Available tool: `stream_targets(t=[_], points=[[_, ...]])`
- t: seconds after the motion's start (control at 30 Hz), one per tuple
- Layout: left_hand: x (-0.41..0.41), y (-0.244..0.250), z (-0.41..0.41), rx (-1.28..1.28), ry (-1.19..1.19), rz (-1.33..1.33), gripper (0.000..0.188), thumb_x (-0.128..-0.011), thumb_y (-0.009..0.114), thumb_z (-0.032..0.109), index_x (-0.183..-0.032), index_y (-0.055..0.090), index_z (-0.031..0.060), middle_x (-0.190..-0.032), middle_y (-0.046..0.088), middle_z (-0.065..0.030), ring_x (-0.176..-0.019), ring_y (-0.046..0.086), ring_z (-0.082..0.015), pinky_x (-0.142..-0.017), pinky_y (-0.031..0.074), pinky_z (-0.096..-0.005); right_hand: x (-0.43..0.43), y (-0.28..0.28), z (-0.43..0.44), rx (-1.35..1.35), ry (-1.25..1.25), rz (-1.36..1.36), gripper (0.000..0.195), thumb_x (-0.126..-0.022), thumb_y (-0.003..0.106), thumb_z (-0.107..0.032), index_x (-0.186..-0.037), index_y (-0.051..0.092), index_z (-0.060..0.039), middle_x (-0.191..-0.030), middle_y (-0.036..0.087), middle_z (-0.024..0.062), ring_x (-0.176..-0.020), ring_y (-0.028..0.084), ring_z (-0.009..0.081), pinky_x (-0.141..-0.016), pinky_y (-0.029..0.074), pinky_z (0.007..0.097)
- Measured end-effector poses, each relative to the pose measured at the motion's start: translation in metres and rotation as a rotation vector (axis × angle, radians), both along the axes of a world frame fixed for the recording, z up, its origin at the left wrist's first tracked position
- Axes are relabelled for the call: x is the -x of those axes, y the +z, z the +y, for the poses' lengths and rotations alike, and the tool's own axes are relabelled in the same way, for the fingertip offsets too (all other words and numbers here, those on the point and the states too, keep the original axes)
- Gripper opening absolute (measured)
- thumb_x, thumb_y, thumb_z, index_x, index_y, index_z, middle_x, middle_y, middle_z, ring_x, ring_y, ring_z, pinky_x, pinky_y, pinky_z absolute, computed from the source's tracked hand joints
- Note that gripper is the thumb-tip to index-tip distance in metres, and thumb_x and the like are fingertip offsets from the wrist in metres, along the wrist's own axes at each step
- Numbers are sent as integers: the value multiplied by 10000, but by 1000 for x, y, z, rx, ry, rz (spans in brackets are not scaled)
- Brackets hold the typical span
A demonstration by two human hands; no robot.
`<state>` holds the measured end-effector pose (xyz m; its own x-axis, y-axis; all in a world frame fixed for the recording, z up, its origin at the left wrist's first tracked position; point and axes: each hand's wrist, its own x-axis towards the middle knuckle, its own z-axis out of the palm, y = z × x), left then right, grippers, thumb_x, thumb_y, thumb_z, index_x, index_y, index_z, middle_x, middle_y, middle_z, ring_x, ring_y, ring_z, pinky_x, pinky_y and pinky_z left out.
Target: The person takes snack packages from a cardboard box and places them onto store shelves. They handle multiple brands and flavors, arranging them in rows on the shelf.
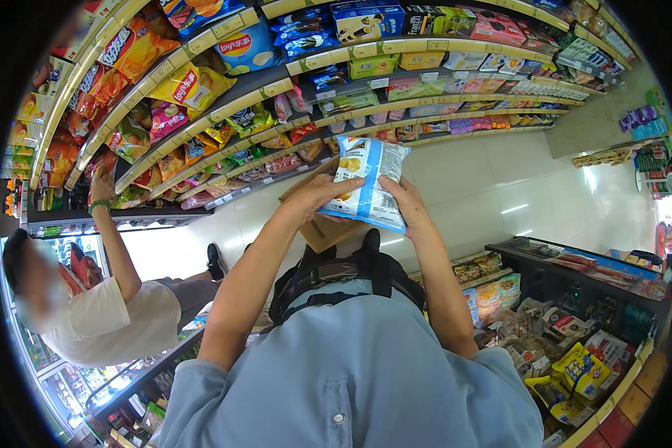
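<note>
Both hands hold a light-blue and white snack bag [369,179] in front of my body, its printed side facing up. My left hand [319,196] grips the bag's left side, with the thumb lying across the front. On the opposite side, my right hand [404,203] has its thumb pressed on the front near the edge. The fingers beneath the bag are mostly hidden. Below it, a cardboard box [319,234] sits near my feet, partly covered by the bag and my left hand.
Curved-looking shelves [364,51] carry chips and boxed snacks ahead. At the left, another person [112,319] reaches one hand [102,186] to the shelf. A display bin [621,403] of packaged food stands at the right. Pale floor tiles [481,173] run between.
</note>
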<state>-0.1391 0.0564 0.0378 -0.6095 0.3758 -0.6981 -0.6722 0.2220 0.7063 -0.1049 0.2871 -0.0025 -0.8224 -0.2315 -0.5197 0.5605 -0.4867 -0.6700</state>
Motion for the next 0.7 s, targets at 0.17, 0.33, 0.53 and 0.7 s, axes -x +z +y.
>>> stream_targets(t=[0.17,0.33,0.53,0.7], points=[[-9,-24,7,-2,54,-27,726,-848,797,623,-1102,726,-53,-912,762,-140,-709,753,-192,-592,639,-315,2,-13,14,-24,25,-8,727,-916,815,-306,-1382,468,132,-1203,684,243,-983,754,273,-807,640,364],[-14,-26,11,9,77,-29,780,-836,781,665,-1066,730,-79,-873,755,-165,-650,750,-206,-565,648,-311,7,-11,19,-4,55,-33,689,-919,817,-266,-1363,485,143,-1198,689,250,-980,757,275,-809,640,365],[-16,-16,13,22,108,-3,797,-825,786,669,-1059,725,-90,-847,744,-155,-645,741,-200,-551,645,-302,11,-17,18,-2,82,-42,664,-928,812,-267,-1354,507,142,-1196,698,243,-983,757,266,-806,640,360],[-17,-18,11,50,126,-23,806,-828,786,663,-1073,710,-101,-858,741,-164,-665,742,-199,-546,650,-307,14,-21,16,-7,104,-48,655,-935,805,-276,-1352,517,139,-1190,705,233,-974,759,255,-793,640,350]])
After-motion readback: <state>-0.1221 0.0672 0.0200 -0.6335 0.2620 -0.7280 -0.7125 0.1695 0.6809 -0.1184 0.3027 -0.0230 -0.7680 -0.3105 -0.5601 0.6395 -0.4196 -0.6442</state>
